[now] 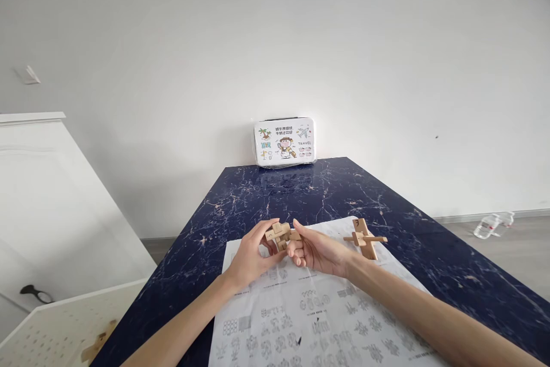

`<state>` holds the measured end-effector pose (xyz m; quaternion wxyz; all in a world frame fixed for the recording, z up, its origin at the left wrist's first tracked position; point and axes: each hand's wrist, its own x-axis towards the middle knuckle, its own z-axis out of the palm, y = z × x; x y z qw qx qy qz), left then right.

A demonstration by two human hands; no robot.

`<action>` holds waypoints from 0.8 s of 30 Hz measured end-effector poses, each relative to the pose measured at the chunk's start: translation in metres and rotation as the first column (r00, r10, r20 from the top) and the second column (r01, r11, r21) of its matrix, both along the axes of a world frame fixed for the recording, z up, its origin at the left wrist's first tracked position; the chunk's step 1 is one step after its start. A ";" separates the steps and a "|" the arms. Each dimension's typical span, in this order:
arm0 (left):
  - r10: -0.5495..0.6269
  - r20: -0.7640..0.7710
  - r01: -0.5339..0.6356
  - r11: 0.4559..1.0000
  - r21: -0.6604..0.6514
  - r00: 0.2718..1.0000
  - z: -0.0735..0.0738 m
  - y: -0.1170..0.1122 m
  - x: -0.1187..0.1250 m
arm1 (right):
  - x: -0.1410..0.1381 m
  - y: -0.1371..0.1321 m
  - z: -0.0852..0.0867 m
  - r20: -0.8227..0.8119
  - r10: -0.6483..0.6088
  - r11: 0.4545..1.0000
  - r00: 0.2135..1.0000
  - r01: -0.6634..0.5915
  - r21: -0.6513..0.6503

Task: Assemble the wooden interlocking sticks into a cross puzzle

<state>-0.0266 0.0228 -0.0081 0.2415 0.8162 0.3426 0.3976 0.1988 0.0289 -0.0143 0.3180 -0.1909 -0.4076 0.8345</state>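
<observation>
Between my hands, above the far part of a printed sheet [318, 310], is a wooden interlocking puzzle [280, 233] made of notched pale blocks. My left hand [251, 249] is closed round its left side, thumb below and fingers on top. My right hand [315, 248] pinches a small wooden piece [295, 235] at the puzzle's right side, its other fingers curled in. I cannot tell whether that piece is joined to the rest. Right of my right hand, a second wooden assembly [365, 239] of crossed pieces rests at the sheet's edge, with a dark mark on one piece.
The sheet lies on a dark blue marbled table [275, 195]. A white case with cartoon prints [285, 142] stands at its far end against the wall. At lower left is a white perforated basket [55, 321] with wooden pieces [101, 344]. Clear plastic bottles [494, 225] are on the floor at right.
</observation>
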 end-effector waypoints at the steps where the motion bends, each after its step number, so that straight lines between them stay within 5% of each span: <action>1: -0.007 -0.019 0.007 1.000 0.013 1.000 -0.001 0.000 -0.001 | -0.001 -0.001 0.000 0.004 -0.011 1.000 1.000 0.011 -0.002; 13: 0.056 -0.212 0.013 0.950 0.313 0.976 0.008 -0.004 -0.007 | -0.012 -0.016 0.001 0.032 -0.169 0.978 0.985 0.164 0.131; 24: 0.069 -0.143 -0.017 0.940 0.340 0.987 0.012 -0.002 -0.007 | 0.001 -0.009 0.011 0.068 -0.061 0.963 0.996 0.041 0.265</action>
